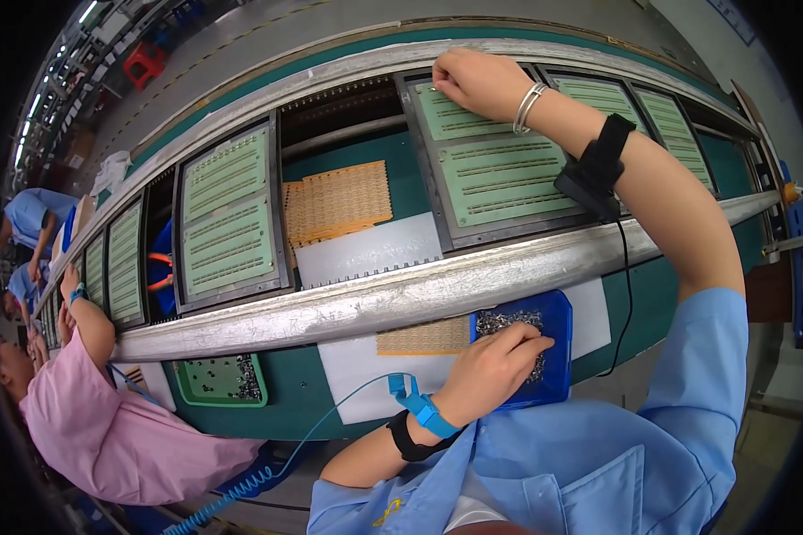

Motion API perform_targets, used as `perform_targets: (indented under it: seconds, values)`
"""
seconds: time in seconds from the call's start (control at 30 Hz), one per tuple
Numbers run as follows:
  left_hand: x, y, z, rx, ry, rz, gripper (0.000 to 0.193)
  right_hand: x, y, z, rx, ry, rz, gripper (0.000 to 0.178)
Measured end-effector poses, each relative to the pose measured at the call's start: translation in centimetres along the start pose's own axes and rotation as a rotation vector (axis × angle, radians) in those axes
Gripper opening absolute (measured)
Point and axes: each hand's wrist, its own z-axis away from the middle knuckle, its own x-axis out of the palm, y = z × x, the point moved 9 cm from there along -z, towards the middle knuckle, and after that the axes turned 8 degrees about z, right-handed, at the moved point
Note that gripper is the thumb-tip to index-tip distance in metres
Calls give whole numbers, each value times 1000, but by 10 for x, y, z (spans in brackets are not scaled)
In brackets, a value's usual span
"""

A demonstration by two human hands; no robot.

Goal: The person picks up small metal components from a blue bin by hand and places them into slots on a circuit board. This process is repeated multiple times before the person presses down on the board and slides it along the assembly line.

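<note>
My left hand (495,367) is over a blue bin (558,328) holding many small metal parts (535,367). Its fingers are bent together; anything between them is too small to make out. A blue strap with a coiled cord is on that wrist. My right hand (480,82) reaches across the rail to the far left corner of a pale green board (451,118) in a dark frame. Those fingers are curled down onto the board, and their tips are hidden. A second green board (500,185) lies in the same frame, on the near side.
A long metal rail (348,308) runs along the line's near side. Left of my frame lie orange-brown perforated sheets (339,201) and a white foam sheet (370,254). Another framed board pair (227,214) stands farther left. A co-worker in pink (107,419) sits by a green tray (219,383).
</note>
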Motion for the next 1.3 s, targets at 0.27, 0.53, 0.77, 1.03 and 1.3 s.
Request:
perform_targets:
  seconds: [0.27,0.53,0.77,1.03,1.3]
  values:
    - [-5,-5,2,-67,15,169,20,6,-5,-6,-31,-1,52,16]
    - [-25,-7,4,-81,123,434,13,0,-11,-13,-48,-82,157,11]
    - [-32,-17,14,-166,279,921,14,-61,-16,28,-28,9,-227,10]
    - [-46,-21,15,-194,400,1199,21,-115,-130,173,-354,-196,-586,11]
    - [-33,-22,18,-219,364,1254,22,-116,-113,178,-202,-134,-588,12]
